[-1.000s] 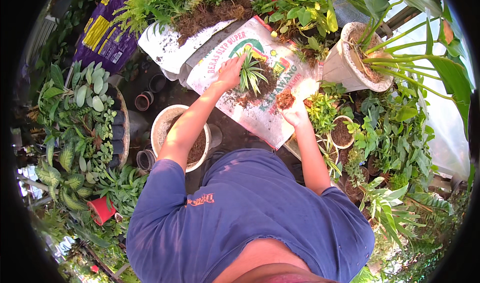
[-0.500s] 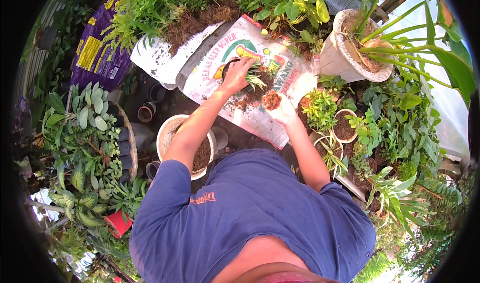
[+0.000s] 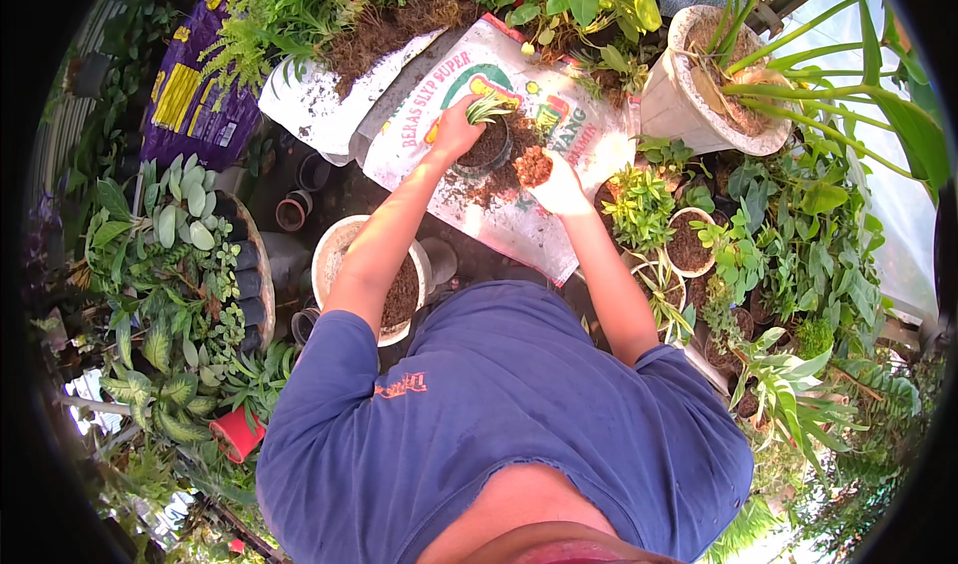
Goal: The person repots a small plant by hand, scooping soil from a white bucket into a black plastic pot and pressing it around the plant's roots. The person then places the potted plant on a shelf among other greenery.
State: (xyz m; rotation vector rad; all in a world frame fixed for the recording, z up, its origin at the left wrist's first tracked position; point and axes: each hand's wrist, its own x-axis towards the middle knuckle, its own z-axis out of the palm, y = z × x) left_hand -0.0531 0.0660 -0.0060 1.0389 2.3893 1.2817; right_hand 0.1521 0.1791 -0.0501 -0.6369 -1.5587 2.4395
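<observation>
On the white printed sack (image 3: 539,250) stands a small dark pot (image 3: 489,170) with brown soil in it. My left hand (image 3: 456,133) is closed around a small plant with narrow green, pale-edged leaves (image 3: 487,107), at the pot's far left rim. Its leaves lean over the far side of the pot; its base is hidden by the hand. Just right of the pot, my right hand (image 3: 561,187) cups a clump of reddish-brown soil (image 3: 533,167) in its fingers. Loose soil (image 3: 487,197) lies scattered on the sack around the pot.
A large white pot of soil (image 3: 402,299) stands beneath my left forearm. To the right are a big pale planter (image 3: 667,105) with long stems and a small soil-filled pot (image 3: 689,243). A purple bag (image 3: 205,115) and rooted ferns (image 3: 399,40) lie at the far left.
My left hand has moved slightly left with the plant, whose leaves now lean away, so the pot's soil shows. My right hand has come closer to the pot with its soil.
</observation>
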